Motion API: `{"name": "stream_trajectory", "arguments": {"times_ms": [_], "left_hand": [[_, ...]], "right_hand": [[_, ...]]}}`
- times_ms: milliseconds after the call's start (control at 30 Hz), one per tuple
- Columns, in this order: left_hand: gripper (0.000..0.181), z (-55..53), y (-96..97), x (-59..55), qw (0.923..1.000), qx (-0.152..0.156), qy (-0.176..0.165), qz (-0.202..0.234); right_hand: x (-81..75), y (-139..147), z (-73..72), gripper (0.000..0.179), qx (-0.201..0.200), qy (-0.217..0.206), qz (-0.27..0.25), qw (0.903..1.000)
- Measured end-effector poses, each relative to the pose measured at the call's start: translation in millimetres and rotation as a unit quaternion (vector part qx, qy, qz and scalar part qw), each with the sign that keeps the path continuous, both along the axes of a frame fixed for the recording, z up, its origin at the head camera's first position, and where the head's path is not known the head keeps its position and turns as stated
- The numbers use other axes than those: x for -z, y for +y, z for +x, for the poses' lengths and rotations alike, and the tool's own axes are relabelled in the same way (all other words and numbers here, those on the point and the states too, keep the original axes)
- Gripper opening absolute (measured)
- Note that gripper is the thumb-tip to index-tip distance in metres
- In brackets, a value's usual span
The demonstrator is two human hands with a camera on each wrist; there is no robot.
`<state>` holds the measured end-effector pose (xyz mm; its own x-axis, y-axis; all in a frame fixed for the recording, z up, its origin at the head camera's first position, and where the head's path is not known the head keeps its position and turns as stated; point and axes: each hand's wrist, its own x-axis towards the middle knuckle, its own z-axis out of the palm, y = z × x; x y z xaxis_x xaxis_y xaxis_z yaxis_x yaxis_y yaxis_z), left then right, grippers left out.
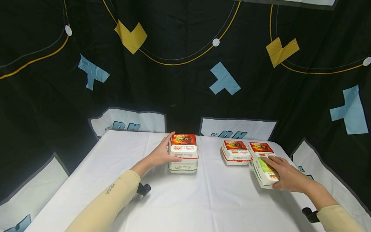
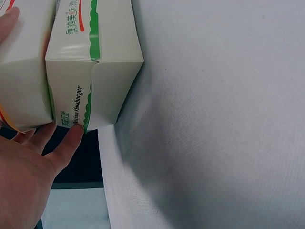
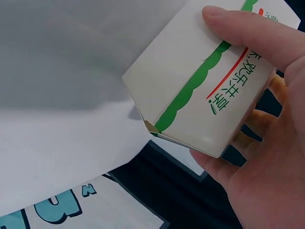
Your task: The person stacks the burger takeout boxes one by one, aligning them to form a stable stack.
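Note:
My left hand (image 1: 162,154) grips a red-topped burger box (image 1: 184,147), thumb across its front and fingers along its left side. Directly beneath it sits a green-trimmed burger box (image 1: 183,167). In the left wrist view a fingertip reaches the side of this lower green-trimmed box (image 2: 95,76). At the right, my right hand (image 1: 292,175) holds a green-topped burger box (image 1: 264,174), thumb on the near side and fingers over the top and far side. Just behind that box is another red-topped burger box (image 1: 261,147), partly overlapped by it in the head view.
One more red-topped burger box (image 1: 235,151) stands left of the right-hand boxes. Everything rests on a white-covered table (image 1: 208,199). A black curtain (image 1: 179,87) with taped shapes hangs behind the table's far edge.

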<state>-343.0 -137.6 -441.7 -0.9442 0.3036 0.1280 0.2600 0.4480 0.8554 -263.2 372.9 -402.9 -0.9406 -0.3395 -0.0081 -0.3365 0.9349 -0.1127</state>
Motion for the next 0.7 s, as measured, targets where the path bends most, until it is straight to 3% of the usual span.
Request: {"name": "stream_trajectory", "arguments": {"times_ms": [333,700], "left_hand": [[0.120,-0.4,0.8,-0.2,1.0000,-0.001,0.000,-0.005],[0.121,-0.8,1.3,0.2,0.9999,-0.005,0.002,-0.009]], "right_hand": [[-13.4,-3.4,0.7,0.106,-0.021,0.024,-0.007,0.9995],[-23.6,-10.7,0.7,0.105,-0.025,0.021,-0.018,0.9993]]}}
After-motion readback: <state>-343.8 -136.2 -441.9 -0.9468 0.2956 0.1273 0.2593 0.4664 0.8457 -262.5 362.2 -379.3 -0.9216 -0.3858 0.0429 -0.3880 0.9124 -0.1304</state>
